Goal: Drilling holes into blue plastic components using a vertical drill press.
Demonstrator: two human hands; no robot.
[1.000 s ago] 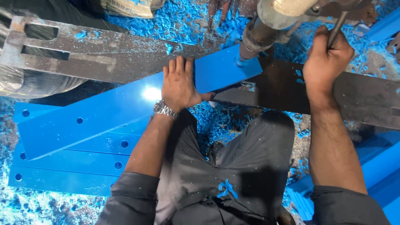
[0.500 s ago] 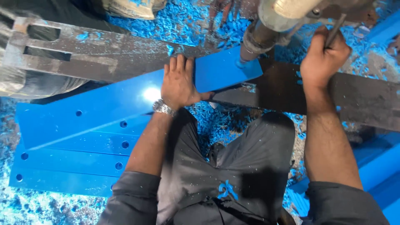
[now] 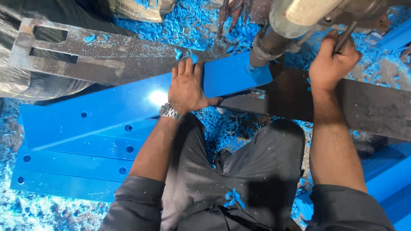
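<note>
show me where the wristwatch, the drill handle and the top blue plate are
wristwatch [image 3: 172, 113], head view, on the metal band at the left wrist
drill handle [image 3: 343, 37], head view, on the thin rod above the right hand's fingers
top blue plate [image 3: 107, 107], head view, on its bare flat face

Floor [image 3: 192, 25] littered with blue shavings, grey steel beam [image 3: 107, 55] across, bright overhead glare

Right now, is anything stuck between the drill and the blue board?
Nothing visible. The drill's nose comes down straight onto the blue board. The left hand lies flat on the board off to the side, and the right hand grips a metal lever.
</note>
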